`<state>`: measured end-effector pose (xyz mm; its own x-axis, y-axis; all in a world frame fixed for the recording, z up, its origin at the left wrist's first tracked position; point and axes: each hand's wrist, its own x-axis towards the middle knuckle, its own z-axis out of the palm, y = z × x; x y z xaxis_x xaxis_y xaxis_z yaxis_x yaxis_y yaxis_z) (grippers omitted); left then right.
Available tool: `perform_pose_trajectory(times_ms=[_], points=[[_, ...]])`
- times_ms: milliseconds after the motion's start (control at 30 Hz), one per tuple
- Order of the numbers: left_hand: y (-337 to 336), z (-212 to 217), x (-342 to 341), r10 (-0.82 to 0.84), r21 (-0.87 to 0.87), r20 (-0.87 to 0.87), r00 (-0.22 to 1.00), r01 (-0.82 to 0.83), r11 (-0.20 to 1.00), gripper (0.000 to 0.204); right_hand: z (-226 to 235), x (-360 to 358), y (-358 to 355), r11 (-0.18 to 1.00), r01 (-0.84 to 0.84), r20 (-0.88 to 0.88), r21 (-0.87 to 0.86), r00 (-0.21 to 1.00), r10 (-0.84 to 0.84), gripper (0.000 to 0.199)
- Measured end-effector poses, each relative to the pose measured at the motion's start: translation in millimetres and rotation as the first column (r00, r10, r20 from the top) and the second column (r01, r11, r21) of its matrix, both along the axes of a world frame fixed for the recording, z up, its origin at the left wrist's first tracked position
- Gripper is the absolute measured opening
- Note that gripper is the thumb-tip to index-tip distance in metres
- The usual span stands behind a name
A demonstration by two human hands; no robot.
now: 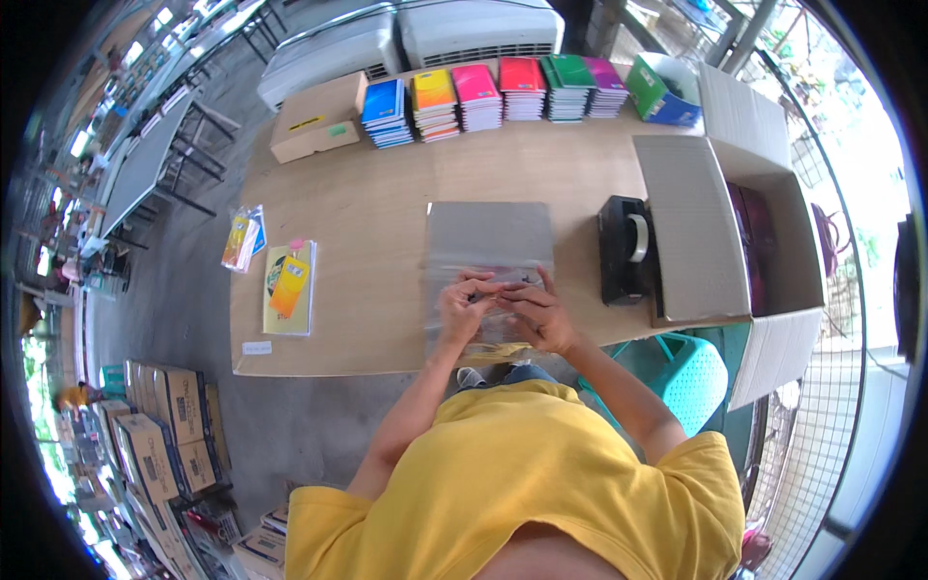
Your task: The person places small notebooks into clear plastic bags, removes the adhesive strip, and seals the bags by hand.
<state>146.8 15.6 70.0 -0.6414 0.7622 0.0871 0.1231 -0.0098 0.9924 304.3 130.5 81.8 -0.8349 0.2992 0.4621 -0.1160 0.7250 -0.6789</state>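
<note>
A stack of clear plastic sheets or bags [489, 230] lies flat on the table in front of me. Over its near half, my left hand [467, 305] is closed, thumb and fingers pinched together. My right hand [538, 313] meets it there, its fingers bent inward and the tips touching those of the left. Whatever is pinched between them is too small to make out. Reddish and yellowish patches show through shiny plastic beneath the hands; the hands partly hide them.
Stacked notebooks [523, 89] in several colours line the far edge, beside a cardboard box [319, 118] and a green-blue box [663, 92]. A black tape dispenser [622, 251] and open carton [691, 227] stand right. A pad [302, 314] lies left. A teal stool [691, 382] is below.
</note>
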Motion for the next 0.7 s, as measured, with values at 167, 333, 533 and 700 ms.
perform_pose_trajectory(times_ms=[167,333,533,700], points=[[-6,-5,8,0.086,-0.040,0.058,0.995,-0.084,0.996,0.020,5,46,21,0.951,0.299,-0.181,-0.077,0.934,-0.309,0.035],[2,2,22,0.113,-0.037,0.037,0.993,-0.112,0.993,0.016,-81,144,116,0.395,0.877,0.168,-0.274,0.448,-0.878,0.034],[1,-12,17,0.102,-0.030,0.020,0.995,-0.102,0.994,0.016,-81,137,132,0.340,0.751,0.195,-0.566,0.523,-0.830,0.020],[-10,-13,11,0.148,-0.024,-0.041,0.988,-0.149,0.989,0.013,-70,149,61,0.069,0.817,0.559,-0.573,0.450,-0.696,0.012]])
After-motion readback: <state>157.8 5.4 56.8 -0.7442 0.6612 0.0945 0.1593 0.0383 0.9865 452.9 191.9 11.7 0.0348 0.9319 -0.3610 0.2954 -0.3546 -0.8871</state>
